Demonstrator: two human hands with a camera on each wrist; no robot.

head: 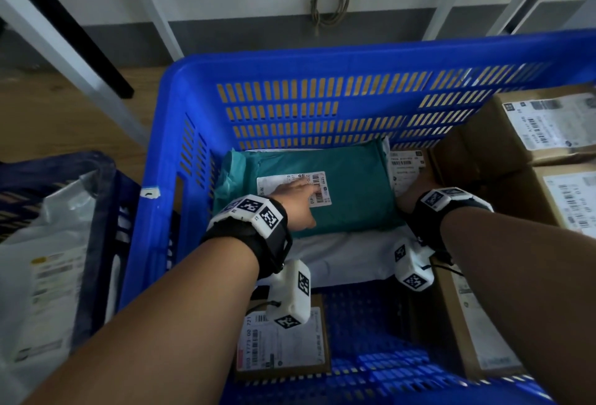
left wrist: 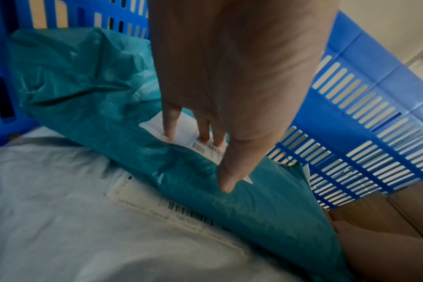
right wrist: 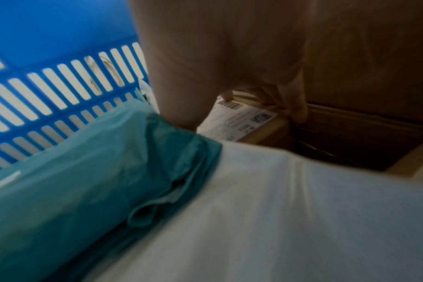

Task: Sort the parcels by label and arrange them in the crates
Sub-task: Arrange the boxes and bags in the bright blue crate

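Note:
A teal poly parcel [head: 348,185] [left wrist: 85,85] [right wrist: 85,181] lies in the blue slatted crate [head: 322,56] [left wrist: 350,95] [right wrist: 48,28], on top of a white poly parcel [head: 348,253] [left wrist: 61,229] [right wrist: 302,209]. My left hand [head: 300,201] [left wrist: 229,76] lies flat on the teal parcel, straight fingers [left wrist: 169,124] pressing its white label. My right hand [head: 416,191] [right wrist: 229,47] is at the teal parcel's right edge. Its fingers reach down onto a small labelled cardboard box [head: 406,162] [right wrist: 242,118]; no firm grip shows.
Larger cardboard boxes [head: 516,133] [head: 564,204] fill the crate's right side. Two more labelled boxes [head: 283,340] [head: 477,324] sit near me. A dark crate [head: 96,211] with white poly parcels [head: 48,243] stands left. Frame legs [head: 64,33] rise behind.

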